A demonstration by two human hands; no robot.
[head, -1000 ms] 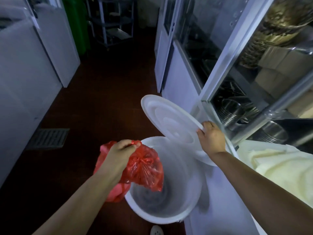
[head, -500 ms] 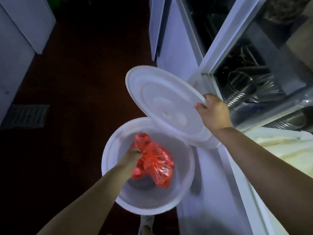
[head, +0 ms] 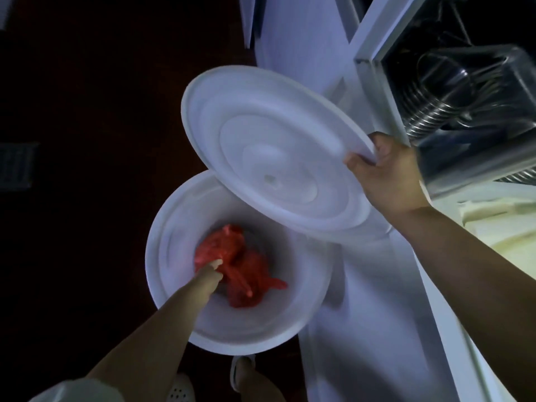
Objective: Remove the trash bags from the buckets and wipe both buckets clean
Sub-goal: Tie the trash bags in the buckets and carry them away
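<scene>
Reaching deep into a white plastic bucket (head: 174, 227) on a dark floor (head: 87, 111), left hand (head: 213, 271) down among the folds of a crumpled red trash bag (head: 246, 274) lying at the bottom. Grip of that hand mostly hidden by the plastic; cannot tell whether closed on the bag or merely touching it. Right hand (head: 385, 175) pinching the rim of the round white lid (head: 275, 166), thumb on top, holding it tilted up and aside over the bucket's far edge, beside a white cabinet (head: 377, 314) with stacked metal bowls (head: 429, 111) behind glass. Judged as the bag-handling step, with wiping not yet begun and no cloth in sight. Next move probably calls for a firm hold on the bag, a clean lift past the rim, and somewhere to set the lid down. Second bucket out of view.
</scene>
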